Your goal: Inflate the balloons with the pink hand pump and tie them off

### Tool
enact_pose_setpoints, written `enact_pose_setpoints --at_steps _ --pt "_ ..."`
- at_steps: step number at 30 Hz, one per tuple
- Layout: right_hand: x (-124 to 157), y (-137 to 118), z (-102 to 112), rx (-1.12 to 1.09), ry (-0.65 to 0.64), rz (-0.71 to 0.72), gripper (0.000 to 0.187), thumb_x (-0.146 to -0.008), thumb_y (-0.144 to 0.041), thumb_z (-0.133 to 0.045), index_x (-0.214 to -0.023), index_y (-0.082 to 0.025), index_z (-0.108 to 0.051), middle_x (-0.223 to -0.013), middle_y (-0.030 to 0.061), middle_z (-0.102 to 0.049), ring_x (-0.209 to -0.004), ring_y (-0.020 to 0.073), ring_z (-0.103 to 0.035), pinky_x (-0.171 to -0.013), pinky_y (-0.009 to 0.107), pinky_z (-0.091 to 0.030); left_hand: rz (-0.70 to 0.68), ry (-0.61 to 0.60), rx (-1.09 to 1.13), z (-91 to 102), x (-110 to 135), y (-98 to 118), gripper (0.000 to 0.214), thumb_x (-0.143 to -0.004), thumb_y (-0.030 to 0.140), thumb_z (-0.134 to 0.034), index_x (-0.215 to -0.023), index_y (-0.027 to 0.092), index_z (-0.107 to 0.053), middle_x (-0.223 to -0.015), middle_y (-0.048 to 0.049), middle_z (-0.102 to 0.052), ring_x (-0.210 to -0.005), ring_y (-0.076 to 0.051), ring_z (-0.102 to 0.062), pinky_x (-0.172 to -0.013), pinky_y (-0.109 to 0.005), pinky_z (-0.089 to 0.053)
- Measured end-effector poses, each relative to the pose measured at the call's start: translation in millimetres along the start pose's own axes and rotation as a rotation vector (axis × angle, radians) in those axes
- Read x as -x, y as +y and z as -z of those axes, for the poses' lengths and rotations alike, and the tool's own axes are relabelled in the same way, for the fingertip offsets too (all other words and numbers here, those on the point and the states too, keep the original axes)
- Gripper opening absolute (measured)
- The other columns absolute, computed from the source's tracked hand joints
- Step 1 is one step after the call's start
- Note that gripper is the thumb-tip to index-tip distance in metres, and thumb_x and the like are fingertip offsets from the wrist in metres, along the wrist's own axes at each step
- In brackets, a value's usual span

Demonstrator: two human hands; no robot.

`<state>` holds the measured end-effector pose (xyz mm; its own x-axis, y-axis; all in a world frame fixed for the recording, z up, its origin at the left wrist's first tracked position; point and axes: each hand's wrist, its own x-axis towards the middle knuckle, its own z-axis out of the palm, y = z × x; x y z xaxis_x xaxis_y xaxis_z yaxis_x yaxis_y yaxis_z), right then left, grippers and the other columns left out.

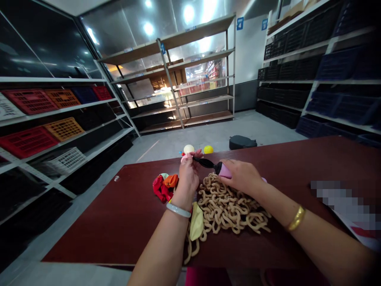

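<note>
My right hand [242,174] is closed around a pink hand pump [224,171] whose black nozzle [205,162] points left. My left hand [189,172] pinches a pale pink balloon [185,157] at the nozzle's tip. Both hands hover over a dark red table [125,214]. Under them lies a heap of tan chain links [229,208]. Limp red and orange balloons [164,185] rest just left of my left wrist, and a yellow limp balloon [197,221] lies on the heap by my forearm.
A cream ball [188,149] and a yellow ball [208,149] sit at the table's far edge. A dark bag [241,142] lies on the floor beyond. Shelving with red, orange and white crates [44,119] lines the left; dark crates [327,67] fill racks on the right.
</note>
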<state>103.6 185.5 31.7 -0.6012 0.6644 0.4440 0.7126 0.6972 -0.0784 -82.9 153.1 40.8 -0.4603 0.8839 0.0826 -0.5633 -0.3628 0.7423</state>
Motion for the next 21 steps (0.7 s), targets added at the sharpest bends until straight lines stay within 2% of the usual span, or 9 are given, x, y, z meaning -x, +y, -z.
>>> enact_pose_setpoints --at_steps 5,9,15,18,21 --pt "1.7 1.3 0.9 -0.022 0.007 0.005 0.053 -0.081 -0.054 -0.048 -0.122 -0.02 -0.051 -0.106 0.0092 -0.066 -0.092 0.0253 -0.063 -0.072 0.035 -0.046 0.028 -0.044 0.014 -7.5 8.1 -9.9 0.015 -0.084 0.03 -0.06 -0.087 0.016 -0.054 -0.097 -0.0108 -0.07 -0.094 -0.02 -0.065 -0.086 -0.034 -0.047" --pt "2.9 3.7 -0.7 -0.038 0.025 0.004 0.054 -0.082 -0.053 -0.048 -0.125 -0.019 -0.05 -0.107 0.0109 -0.066 -0.094 0.0254 -0.062 -0.075 0.036 -0.046 0.072 -0.079 0.019 -13.6 16.4 -18.7 0.016 -0.082 0.031 -0.061 -0.088 0.017 -0.056 -0.101 -0.0116 -0.069 -0.098 -0.022 -0.064 -0.083 -0.035 -0.048" --pt "3.5 6.1 1.0 -0.044 0.052 0.013 0.056 -0.082 -0.053 -0.05 -0.126 -0.02 -0.048 -0.108 0.0104 -0.065 -0.096 0.0253 -0.062 -0.078 0.036 -0.046 0.06 -0.017 -0.167 -15.6 16.6 -14.6 0.027 -0.082 0.034 -0.059 -0.101 0.014 -0.063 -0.102 -0.0129 -0.069 -0.096 -0.022 -0.064 -0.079 -0.031 -0.049" --pt "3.9 4.7 4.4 -0.058 0.063 0.029 0.055 -0.081 -0.053 -0.05 -0.126 -0.02 -0.049 -0.108 0.0097 -0.065 -0.096 0.0251 -0.062 -0.078 0.036 -0.046 -0.009 -0.03 -0.077 -16.8 15.0 -4.0 0.03 -0.08 0.02 -0.062 -0.11 0.017 -0.06 -0.114 -0.0109 -0.066 -0.103 -0.02 -0.062 -0.085 -0.029 -0.047" --pt "4.5 3.2 6.8 -0.068 0.059 0.035 0.053 -0.081 -0.052 -0.049 -0.124 -0.021 -0.05 -0.108 0.0092 -0.065 -0.095 0.0251 -0.062 -0.076 0.035 -0.045 -0.072 -0.037 0.015 -18.1 15.1 5.0 0.044 -0.075 0.005 -0.062 -0.116 0.021 -0.056 -0.118 -0.0078 -0.064 -0.108 -0.017 -0.06 -0.091 -0.027 -0.045"
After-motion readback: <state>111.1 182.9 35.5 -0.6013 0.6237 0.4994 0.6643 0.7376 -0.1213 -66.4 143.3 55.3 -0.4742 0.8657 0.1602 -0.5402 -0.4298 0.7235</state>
